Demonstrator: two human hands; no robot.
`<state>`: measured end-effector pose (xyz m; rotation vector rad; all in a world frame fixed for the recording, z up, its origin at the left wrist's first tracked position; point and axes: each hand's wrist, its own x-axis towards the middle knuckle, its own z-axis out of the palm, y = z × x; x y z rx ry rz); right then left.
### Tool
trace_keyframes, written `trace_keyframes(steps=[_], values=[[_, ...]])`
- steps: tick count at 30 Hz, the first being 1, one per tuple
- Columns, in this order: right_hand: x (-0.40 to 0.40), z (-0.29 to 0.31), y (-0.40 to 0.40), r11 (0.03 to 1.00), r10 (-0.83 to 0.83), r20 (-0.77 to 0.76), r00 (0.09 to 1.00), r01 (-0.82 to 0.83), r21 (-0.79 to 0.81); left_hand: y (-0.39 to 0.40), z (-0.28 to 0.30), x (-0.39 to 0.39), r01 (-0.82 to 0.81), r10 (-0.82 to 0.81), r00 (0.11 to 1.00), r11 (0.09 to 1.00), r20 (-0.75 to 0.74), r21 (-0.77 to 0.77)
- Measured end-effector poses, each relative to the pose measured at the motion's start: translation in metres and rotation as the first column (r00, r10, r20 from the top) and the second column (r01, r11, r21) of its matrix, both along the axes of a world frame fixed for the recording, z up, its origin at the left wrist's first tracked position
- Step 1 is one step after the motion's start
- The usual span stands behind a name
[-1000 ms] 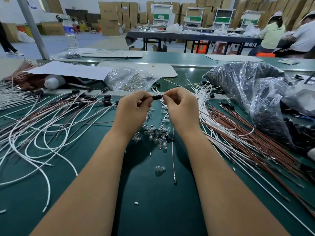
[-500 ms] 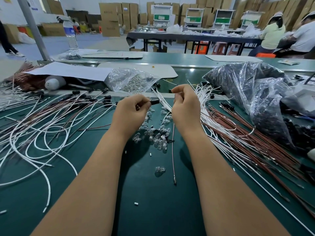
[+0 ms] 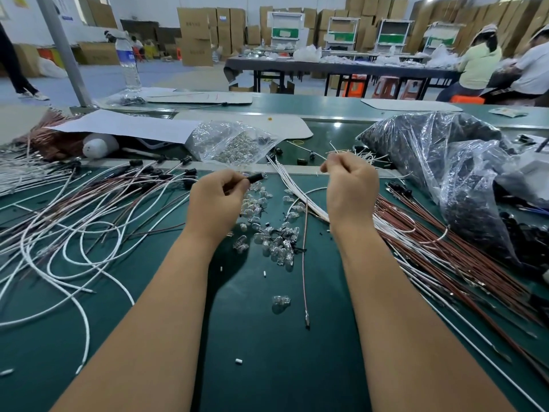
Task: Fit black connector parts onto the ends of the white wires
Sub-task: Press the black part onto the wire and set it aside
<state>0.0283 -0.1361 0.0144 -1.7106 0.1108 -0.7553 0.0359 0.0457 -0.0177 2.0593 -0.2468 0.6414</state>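
I'm looking out over a warehouse floor stacked with cardboard boxes (image 3: 196, 34), and below me the green desk (image 3: 261, 352) fills the view. On its right sits a big plastic bag of black parts (image 3: 439, 162); a smaller clear bag (image 3: 231, 142) lies at the far middle. Looping white wires (image 3: 59, 242) with black ends sprawl on the left, and straight brown and white wires (image 3: 439, 263) fan out on the right. Between my forearms lies a scatter of small glass bulbs (image 3: 273, 239). My right hand (image 3: 350, 188) is clenched, pinching thin white wire ends at its fingertips. My left hand (image 3: 217, 200) grips a black connector part (image 3: 256, 177), held above the bulbs and apart from the right hand.
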Motion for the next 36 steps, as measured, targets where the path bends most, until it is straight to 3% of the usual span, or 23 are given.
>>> trace_keyframes(steps=[1, 3, 5, 8, 11, 16, 22, 28, 31, 36], values=[[0.002, -0.002, -0.003, 0.996, -0.047, -0.069, 0.997, 0.042, -0.073, 0.001, 0.002, 0.000, 0.027, -0.027, 1.000, 0.999, -0.002, -0.033], [0.002, -0.007, -0.003, 0.894, -0.202, -0.281, 0.938, 0.060, -0.444, 0.000, 0.005, -0.002, 0.092, -0.092, 0.996, 0.992, -0.003, -0.087], [0.000, -0.012, 0.004, 0.807, -0.198, -0.301, 0.933, -0.019, -0.590, -0.002, 0.007, -0.004, 0.133, -0.134, 0.991, 0.984, 0.001, -0.117], [-0.006, -0.009, 0.015, 0.836, -0.059, -0.065, 0.996, 0.014, -0.548, -0.005, 0.010, -0.007, 0.167, -0.166, 0.986, 0.976, 0.015, -0.142], [-0.011, -0.006, 0.024, 0.894, 0.124, 0.026, 0.992, -0.100, -0.436, -0.006, 0.012, -0.009, 0.171, -0.168, 0.985, 0.978, 0.033, -0.120], [-0.013, -0.007, 0.028, 0.910, 0.212, 0.000, 0.977, -0.198, -0.365, -0.008, 0.012, -0.010, 0.188, -0.186, 0.982, 0.978, 0.025, -0.087], [-0.005, -0.009, 0.028, 0.960, 0.258, 0.002, 0.966, -0.257, -0.111, -0.012, 0.010, -0.008, 0.217, -0.229, 0.973, 0.953, -0.034, -0.210], [0.000, -0.013, 0.028, 0.963, 0.269, -0.055, 0.962, -0.268, 0.028, -0.015, 0.009, -0.006, 0.267, -0.292, 0.955, 0.919, -0.044, -0.290], [0.001, -0.013, 0.028, 0.978, 0.206, -0.054, 0.977, -0.207, -0.010, -0.018, 0.009, -0.007, 0.274, -0.297, 0.954, 0.919, -0.041, -0.284], [-0.005, -0.015, 0.025, 0.950, 0.105, 0.011, 0.994, -0.097, -0.298, -0.020, 0.011, -0.009, 0.229, -0.239, 0.971, 0.944, -0.017, -0.237]])
